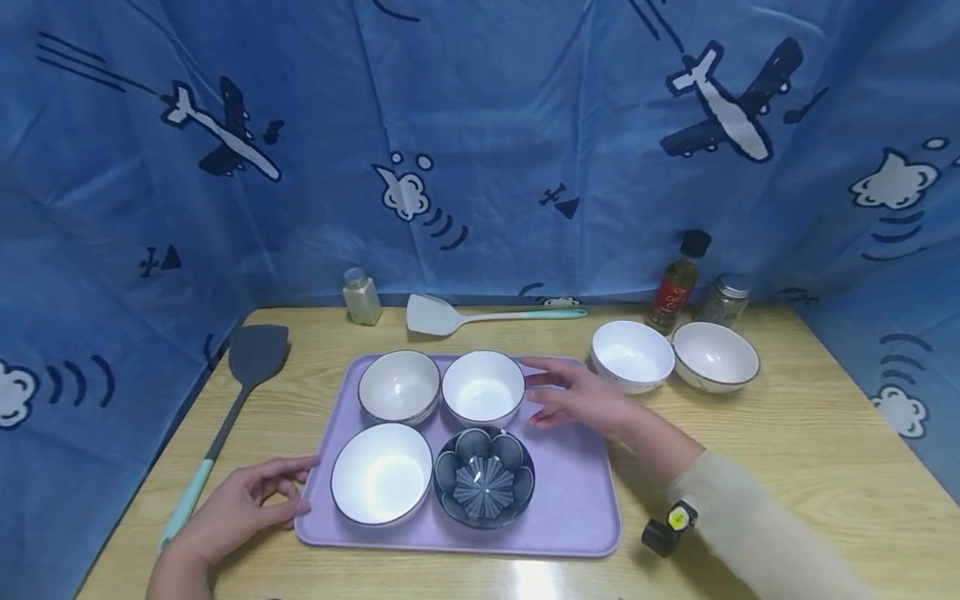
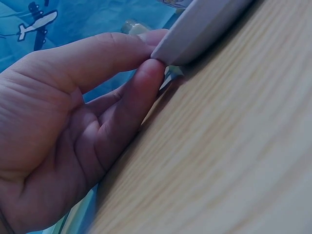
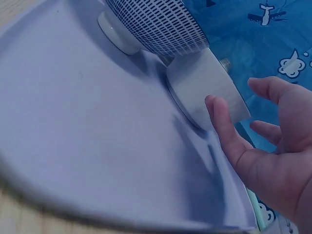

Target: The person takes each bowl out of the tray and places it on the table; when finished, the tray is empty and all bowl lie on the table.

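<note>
Lilac tray (image 1: 573, 483) – pinched at its edge in the left hand (image 1: 243, 504), right hand (image 1: 579, 398) spread loosely beside its back-right bowl (image 1: 483, 390) – on wooden table (image 1: 802, 417), likely stiff under fragile, slide-prone bowls (image 1: 382, 475), best lifted level by opposite edges.

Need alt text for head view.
A person's left hand pinches the left edge of a lilac tray holding three white-lined bowls and a dark fluted bowl; the right hand is beside the back-right bowl. Around the tray on a wooden table are two more bowls, two spatulas, a bottle and two jars, before a blue curtain.
</note>
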The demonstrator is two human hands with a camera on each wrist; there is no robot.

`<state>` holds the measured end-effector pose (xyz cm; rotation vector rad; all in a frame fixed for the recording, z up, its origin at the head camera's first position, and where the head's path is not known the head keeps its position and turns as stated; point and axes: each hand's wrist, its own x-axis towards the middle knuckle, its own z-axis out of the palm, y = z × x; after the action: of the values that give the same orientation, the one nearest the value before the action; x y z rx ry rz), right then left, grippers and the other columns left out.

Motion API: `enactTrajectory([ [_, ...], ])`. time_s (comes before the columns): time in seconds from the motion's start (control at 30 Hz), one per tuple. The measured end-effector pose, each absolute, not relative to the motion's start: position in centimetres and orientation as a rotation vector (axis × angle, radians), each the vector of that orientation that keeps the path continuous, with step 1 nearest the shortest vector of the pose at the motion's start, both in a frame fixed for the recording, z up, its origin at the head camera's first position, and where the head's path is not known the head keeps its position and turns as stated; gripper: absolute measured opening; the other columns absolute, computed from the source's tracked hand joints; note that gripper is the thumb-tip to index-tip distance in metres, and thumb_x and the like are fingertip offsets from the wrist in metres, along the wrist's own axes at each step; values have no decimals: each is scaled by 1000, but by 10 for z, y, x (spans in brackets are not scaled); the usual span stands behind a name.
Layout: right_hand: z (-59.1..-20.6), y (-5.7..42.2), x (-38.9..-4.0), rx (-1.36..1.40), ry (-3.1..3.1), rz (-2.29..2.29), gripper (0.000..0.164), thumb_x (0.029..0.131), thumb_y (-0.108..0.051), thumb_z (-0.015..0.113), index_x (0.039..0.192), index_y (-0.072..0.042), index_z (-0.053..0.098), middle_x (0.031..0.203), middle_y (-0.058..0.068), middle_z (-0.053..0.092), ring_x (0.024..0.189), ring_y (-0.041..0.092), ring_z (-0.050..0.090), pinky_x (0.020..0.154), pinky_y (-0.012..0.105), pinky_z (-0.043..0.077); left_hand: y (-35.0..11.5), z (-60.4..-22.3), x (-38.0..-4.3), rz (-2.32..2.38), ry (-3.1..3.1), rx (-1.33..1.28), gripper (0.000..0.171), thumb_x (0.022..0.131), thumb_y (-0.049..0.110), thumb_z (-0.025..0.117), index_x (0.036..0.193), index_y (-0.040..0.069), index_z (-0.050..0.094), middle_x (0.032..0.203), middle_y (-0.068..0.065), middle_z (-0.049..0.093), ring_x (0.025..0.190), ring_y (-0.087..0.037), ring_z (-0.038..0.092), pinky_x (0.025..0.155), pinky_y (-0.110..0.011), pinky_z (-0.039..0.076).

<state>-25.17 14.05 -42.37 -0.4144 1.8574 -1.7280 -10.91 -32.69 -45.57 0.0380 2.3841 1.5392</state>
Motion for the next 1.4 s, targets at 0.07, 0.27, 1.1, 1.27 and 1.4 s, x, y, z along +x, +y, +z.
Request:
enactTrajectory([
  [0.07,-425,134,-253,-387,1840,-1742,66,97,-10,63,155,-8,33,142,30,47,84,28,73,81,45,59,-328,-456,-109,1541,2385,52,63,87,21,77,142,0,52,100,-11,66,89,-7,62,74,-25,55],
  [0.27,-430,123,-255,-342,1780,-1766,69,98,-10,61,157,-8,26,140,30,47,81,27,74,80,43,59,-328,-457,-109,1540,2382,71,63,88,20,76,142,-1,52,102,-11,67,90,-5,62,75,-26,56],
  [1.1,-431,116,-246,-204,1666,-1927,73,95,5,50,160,-11,20,143,38,34,84,27,72,83,39,59,-327,-456,-110,1536,2385,40,64,86,20,78,141,0,53,96,-10,66,86,-8,62,72,-25,55],
  [1.27,-432,123,-246,-170,1709,-1926,71,95,3,48,159,-12,22,135,33,44,84,25,72,82,38,59,-326,-456,-110,1537,2387,40,64,86,20,78,141,-1,52,96,-10,66,86,-8,62,72,-24,54],
  [1.4,-429,132,-245,-171,1731,-1942,71,94,2,49,158,-12,24,128,29,50,85,25,73,82,39,59,-326,-455,-110,1538,2384,37,65,86,20,78,142,-1,52,96,-10,65,86,-7,62,72,-25,55],
])
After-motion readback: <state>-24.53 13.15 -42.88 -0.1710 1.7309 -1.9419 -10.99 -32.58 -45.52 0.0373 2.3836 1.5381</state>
